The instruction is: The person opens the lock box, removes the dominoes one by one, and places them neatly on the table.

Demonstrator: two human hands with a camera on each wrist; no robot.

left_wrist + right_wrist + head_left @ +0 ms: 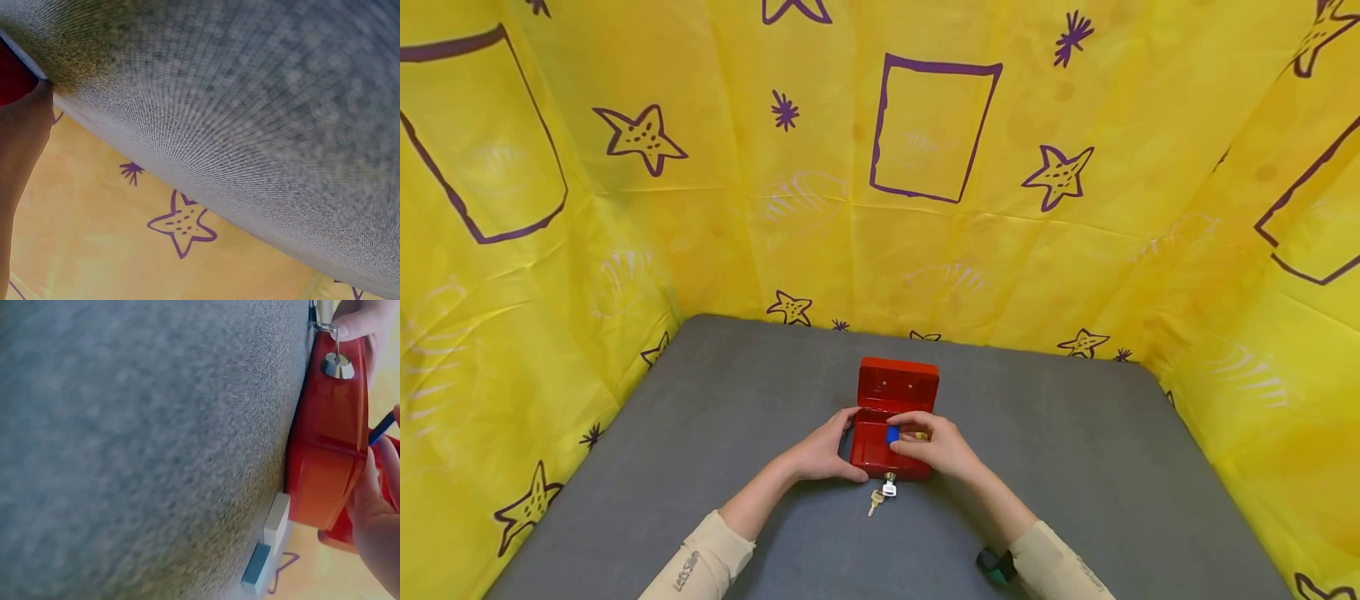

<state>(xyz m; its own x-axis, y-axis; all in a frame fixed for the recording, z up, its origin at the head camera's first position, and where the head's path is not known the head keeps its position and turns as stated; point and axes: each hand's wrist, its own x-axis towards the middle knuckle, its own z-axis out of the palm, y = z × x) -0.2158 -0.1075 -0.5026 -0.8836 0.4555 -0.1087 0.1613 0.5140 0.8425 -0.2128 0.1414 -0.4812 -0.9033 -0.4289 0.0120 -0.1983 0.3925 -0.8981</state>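
Observation:
A small red metal cash box (pixel 868 450) sits on the grey table, its lid (pixel 898 383) raised at the back. My left hand (pixel 822 450) grips the box's left side, thumb at the front corner and fingers toward the rear. Over the open box, my right hand (pixel 936 446) pinches a small flat blue piece (pixel 892 435) between thumb and fingers. A key (pixel 889 486) stands in the front lock (pixel 338 365), and a second key (pixel 876 501) hangs from it onto the table. The left wrist view catches only part of the left hand (pixel 25 144) and a red corner.
In the right wrist view, a white block (pixel 277 522) and a light blue block (pixel 256 567) lie on the table beyond the box's right side. A dark band (pixel 996 567) is on the right wrist. Yellow patterned cloth (pixel 820 233) surrounds the grey table (pixel 1037 417).

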